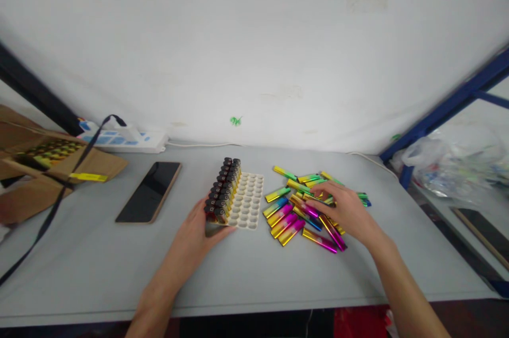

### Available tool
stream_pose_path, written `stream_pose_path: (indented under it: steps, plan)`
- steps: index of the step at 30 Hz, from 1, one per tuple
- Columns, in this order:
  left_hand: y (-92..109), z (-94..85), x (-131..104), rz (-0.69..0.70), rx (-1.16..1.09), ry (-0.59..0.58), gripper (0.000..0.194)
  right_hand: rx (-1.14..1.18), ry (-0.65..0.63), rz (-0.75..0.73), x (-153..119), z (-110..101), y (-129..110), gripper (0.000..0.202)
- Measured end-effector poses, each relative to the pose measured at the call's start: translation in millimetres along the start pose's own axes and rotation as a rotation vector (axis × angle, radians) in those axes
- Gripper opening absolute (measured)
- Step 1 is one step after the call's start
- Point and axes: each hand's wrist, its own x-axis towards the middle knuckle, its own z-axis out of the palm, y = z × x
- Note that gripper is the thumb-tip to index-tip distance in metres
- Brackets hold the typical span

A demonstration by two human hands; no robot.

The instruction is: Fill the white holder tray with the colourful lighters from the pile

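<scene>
My left hand [194, 234] grips the near left corner of a white tray [248, 203] with rows of round holes. Lighters with black tops [222, 189] stand upright in the left rows of that tray, their bodies gold where they show; the holes to the right hold nothing. Over a loose pile on the right is my right hand [345, 211], thumb and fingers apart, its fingertips among the pieces. The pile consists of shiny metallic sleeves [288, 227] in gold, green, blue and magenta, lying flat at various angles. Whether the fingertips touch one is unclear.
A dark-screened phone [149, 192] lies left of the tray. Behind it is a white power strip [127, 139] against the wall. An open cardboard box [91, 160] with rows of pieces and a dark strap stands far left. Clear plastic bags [445, 163] sit beyond the blue frame [441, 121].
</scene>
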Motion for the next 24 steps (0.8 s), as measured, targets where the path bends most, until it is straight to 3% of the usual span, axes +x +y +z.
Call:
stream_pose_path:
  steps: [4,10,17,20,24]
  plan:
    - [-2,1.0,1,0.013,0.01,-0.01,0.068,0.003,-0.007,-0.063,12,1,-5,0.015]
    - [-3,2.0,1,0.024,-0.023,-0.005,0.07,-0.074,-0.26,-0.21,61,24,-27,0.019]
    - [-6,4.6,0,0.055,-0.048,0.016,0.073,-0.216,-0.576,-0.274,101,17,-43,0.011]
    - [-9,5.5,1,0.071,-0.055,0.02,0.071,-0.155,-0.572,-0.276,105,14,-37,0.013]
    - [-12,7.0,1,0.103,-0.058,0.027,0.074,0.167,-0.433,-0.183,102,12,-26,0.02]
